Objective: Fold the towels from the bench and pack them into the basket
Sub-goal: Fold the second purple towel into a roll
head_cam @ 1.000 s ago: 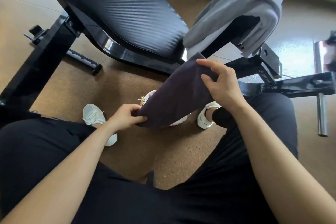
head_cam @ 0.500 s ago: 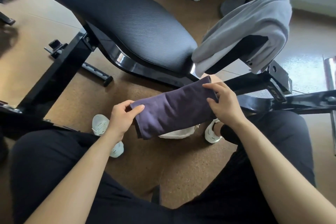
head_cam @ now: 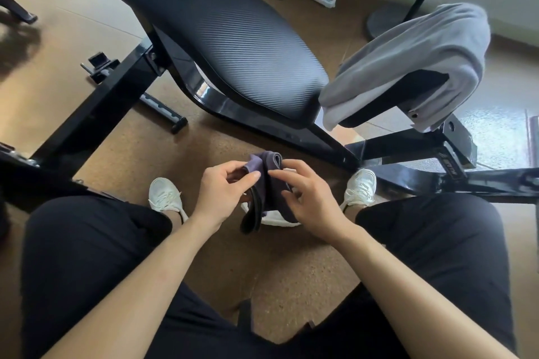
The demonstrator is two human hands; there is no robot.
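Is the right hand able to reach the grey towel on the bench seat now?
Probably yes, but not at once. The grey towel hangs uncovered ahead on the right side, yet the right hand and left hand both grip the purple towel.

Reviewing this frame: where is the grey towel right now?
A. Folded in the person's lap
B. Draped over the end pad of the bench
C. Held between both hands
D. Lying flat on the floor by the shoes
B. The grey towel hangs draped over the bench end pad, untouched, while the left hand and right hand together hold the folded purple towel above the floor.
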